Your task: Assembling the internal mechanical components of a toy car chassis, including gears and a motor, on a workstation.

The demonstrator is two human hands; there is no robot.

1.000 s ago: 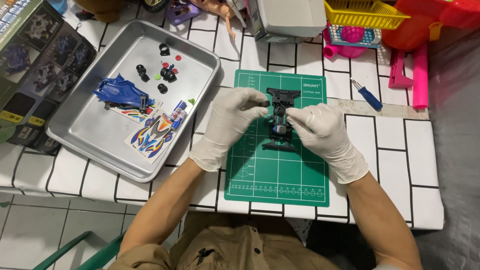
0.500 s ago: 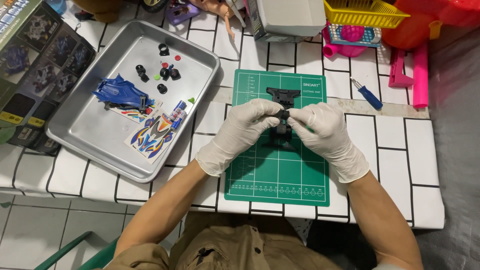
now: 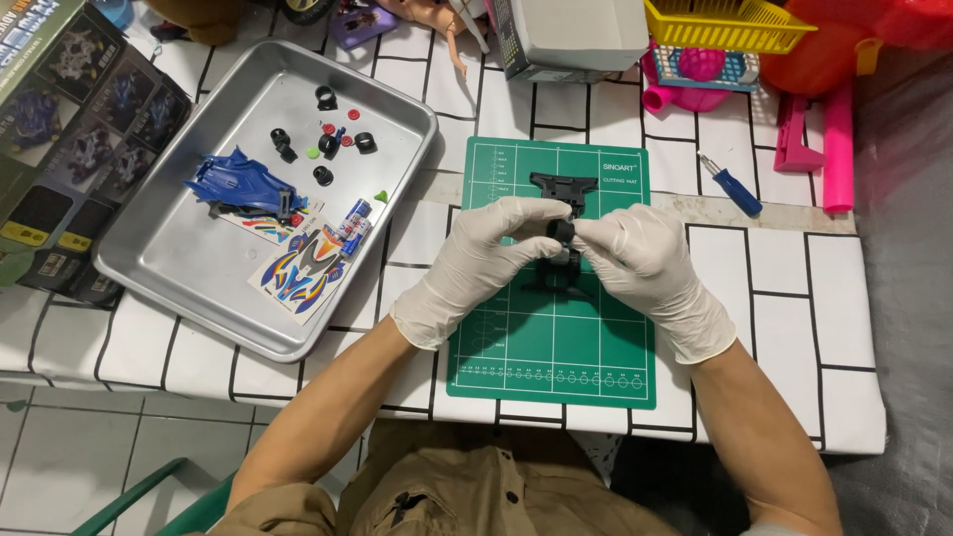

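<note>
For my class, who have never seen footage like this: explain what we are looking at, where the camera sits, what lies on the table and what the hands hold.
There is no machine here, only a person at work. The one camera is worn on the person's head and looks straight down, so you see their own two arms reaching forward. Both hands wear white gloves.

The left hand and right hand meet over a green cutting mat. Together they pinch a small black part against a black toy-car chassis, which they mostly hide.

To the left sits a metal tray. It holds a blue car body, a sticker sheet and small black wheels. A blue screwdriver lies right of the mat. A kit box lies at far left, and a yellow basket and pink toys stand at the top.
</note>
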